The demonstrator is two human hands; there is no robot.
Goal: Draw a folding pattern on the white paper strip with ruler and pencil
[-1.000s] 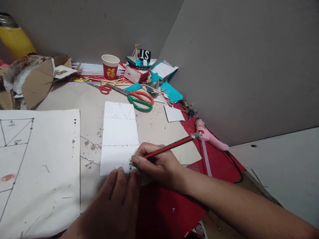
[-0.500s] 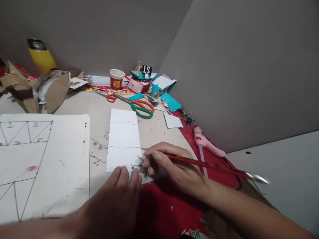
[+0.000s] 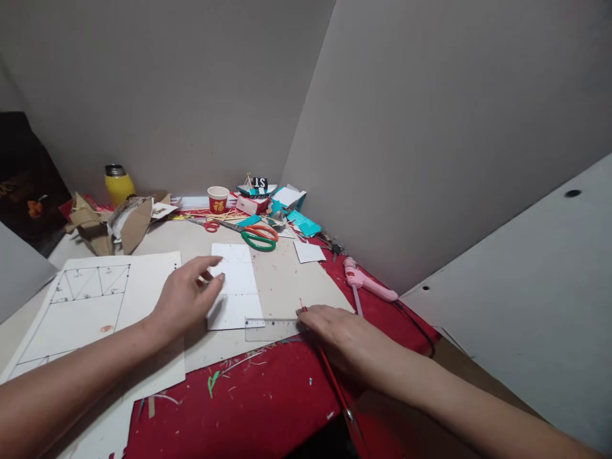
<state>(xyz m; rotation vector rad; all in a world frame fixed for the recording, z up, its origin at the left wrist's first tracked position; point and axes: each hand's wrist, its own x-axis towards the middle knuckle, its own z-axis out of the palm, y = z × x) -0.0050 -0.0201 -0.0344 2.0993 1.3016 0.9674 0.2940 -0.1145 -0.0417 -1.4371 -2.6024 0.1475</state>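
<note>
My left hand (image 3: 189, 296) hovers at the left edge of a white card (image 3: 236, 280), thumb and fingers apart with nothing between them. Pencil lines cross the card, with zigzags near its far end. A clear ruler (image 3: 275, 329) lies over the card's near right corner. At the ruler's right end is my right hand (image 3: 329, 328), its fingers closed round a red brush (image 3: 337, 379) whose metal end points down toward me. To the left lies a large sheet (image 3: 155, 319) with drawn triangles.
Scissors (image 3: 261, 237), a paper cup (image 3: 218, 200), a yellow bottle (image 3: 119, 188) and cardboard scraps (image 3: 136, 226) stand or lie at the back. A pink glue gun (image 3: 368, 280) lies right, its cable trailing along the red cloth (image 3: 239, 408).
The view has tilted up. My left hand has lifted off the card's near edge and opened at its left side. My right hand has moved right, and the brush has swung to point downward.
</note>
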